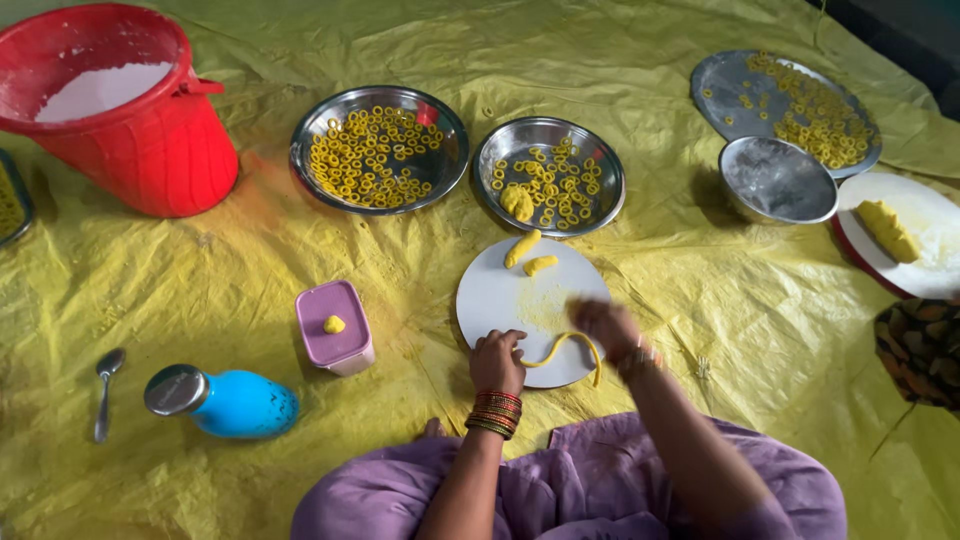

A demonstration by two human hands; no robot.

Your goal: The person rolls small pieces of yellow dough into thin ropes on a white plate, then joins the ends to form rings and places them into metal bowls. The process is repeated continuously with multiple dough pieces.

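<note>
Dough rope (563,347) on board (495,295)

Lighting: soft, even daylight; your yellow sheet (700,320) was bright, with only faint shadows beside the red bucket (130,120). Glare: mild sheen on the steel plates (455,150). Blur: your right hand (605,325) smeared by motion. Edges: wide-angle curvature, dark top-right corner.

left hand (497,362), right hand (607,327), yellow dough rope (560,347), white round board (500,295)

I see yellow dough rope (560,347) on white round board (500,300), red bucket (150,140), blue bottle (240,404), yellow tarp (700,300), purple-lidded box (335,325).
</note>
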